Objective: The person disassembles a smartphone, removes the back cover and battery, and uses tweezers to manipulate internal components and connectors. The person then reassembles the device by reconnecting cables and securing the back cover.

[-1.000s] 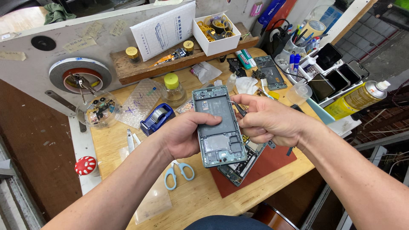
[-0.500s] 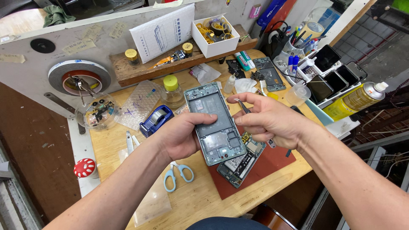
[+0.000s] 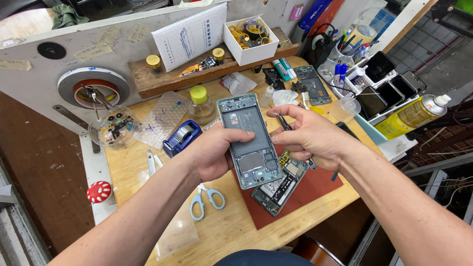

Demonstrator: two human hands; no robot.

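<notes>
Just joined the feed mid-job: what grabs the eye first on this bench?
First, the opened phone frame, held up at centre in the left hand, with the right hand beside it pinching metal tweezers. Below them a second opened phone lies on a red mat. Blue-handled scissors lie on the wooden bench; a yellow spray can stands far right.

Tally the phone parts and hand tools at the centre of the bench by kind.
Phone frames, in left hand: 1
Opened phones on red mat: 1
Tweezers, in right hand: 1
Scissors: 1
Tape dispensers: 1
Total: 5
</notes>
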